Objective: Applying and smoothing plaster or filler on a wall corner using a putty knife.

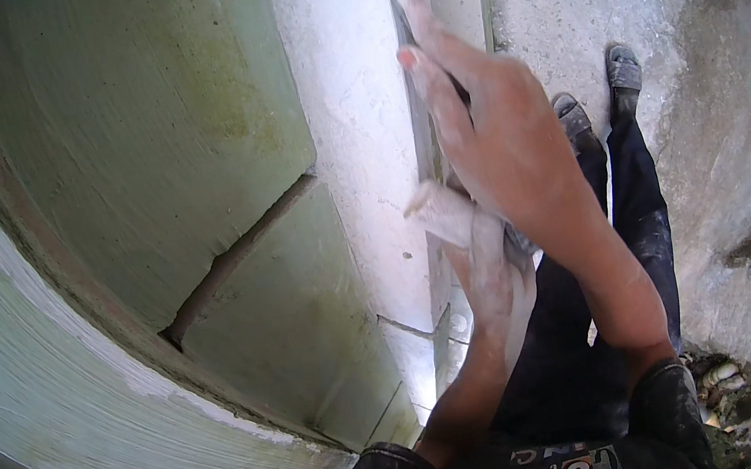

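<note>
My right hand (513,137), dusted with white, is in front of the pale ledge's edge. Its fingers stretch forward and are slightly apart; whatever lies under them is hidden. Just below it and partly covered by it is my left hand (482,261), coated in whitish powder or paste. The left fingers look curled, with a small grey thing (520,242) showing beside them that I cannot make out. The bright white ledge (344,91) runs away from me, immediately left of both hands.
Large grey-green panels (145,104) with dark gaps between them fill the left side, bordered by a curved band (79,423). Rough, stained concrete floor (693,171) lies to the right. My legs in dark trousers (636,191) and sandals (623,66) stand there. Rubble (723,380) lies at lower right.
</note>
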### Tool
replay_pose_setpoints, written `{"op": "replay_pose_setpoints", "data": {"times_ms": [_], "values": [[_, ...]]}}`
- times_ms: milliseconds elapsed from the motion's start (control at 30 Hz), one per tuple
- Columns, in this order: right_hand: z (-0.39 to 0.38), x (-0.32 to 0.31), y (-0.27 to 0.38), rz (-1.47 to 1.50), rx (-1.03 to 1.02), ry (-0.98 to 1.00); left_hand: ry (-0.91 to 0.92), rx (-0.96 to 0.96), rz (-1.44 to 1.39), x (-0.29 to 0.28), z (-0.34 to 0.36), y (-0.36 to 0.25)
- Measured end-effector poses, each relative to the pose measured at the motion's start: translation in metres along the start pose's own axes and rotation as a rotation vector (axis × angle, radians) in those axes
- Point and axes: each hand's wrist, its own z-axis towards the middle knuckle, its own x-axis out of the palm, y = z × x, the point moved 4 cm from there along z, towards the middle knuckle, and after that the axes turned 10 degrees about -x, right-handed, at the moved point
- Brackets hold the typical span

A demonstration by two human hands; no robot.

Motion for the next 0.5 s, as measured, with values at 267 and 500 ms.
{"op": "replay_pose_setpoints", "data": {"times_ms": [267,500], "values": [[-0.007,0.002,0.004,-0.064,0.038,0.080,0.039,0.077,0.124,-0.026,0.000,0.010],[0.001,-0.001,0.003,-0.042,-0.081,-0.052,0.085,0.040,0.046,-0.007,0.014,0.004]]}}
